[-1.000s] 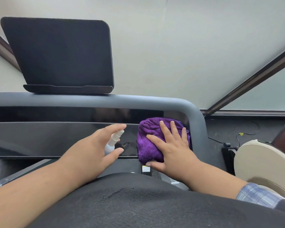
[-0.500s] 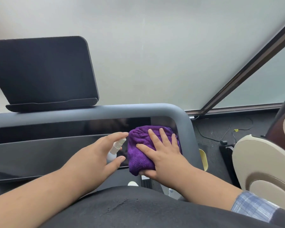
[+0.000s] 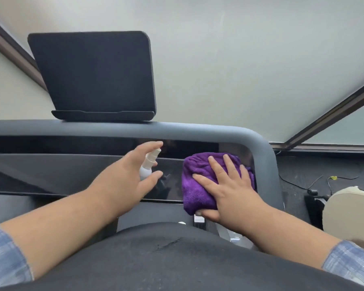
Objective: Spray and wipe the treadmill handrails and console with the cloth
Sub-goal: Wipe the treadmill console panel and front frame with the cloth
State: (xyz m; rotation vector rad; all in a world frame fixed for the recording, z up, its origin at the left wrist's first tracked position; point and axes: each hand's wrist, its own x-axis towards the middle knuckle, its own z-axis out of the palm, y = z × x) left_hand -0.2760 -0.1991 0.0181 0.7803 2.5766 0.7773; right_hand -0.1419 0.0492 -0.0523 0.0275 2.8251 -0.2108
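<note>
Cloth [image 3: 200, 185] is pressed flat by the right hand [image 3: 229, 190], fingers spread, at the console's [image 3: 72, 175] right end; unwiped glass runs leftward. Spray bottle [image 3: 148, 164] is gripped by the left hand [image 3: 130, 179].

The left hand [image 3: 132, 175] hides most of the spray bottle [image 3: 148, 164]. The right hand [image 3: 229, 190] covers part of the cloth [image 3: 195, 185]. The console [image 3: 61, 175] runs off the left edge.
</note>
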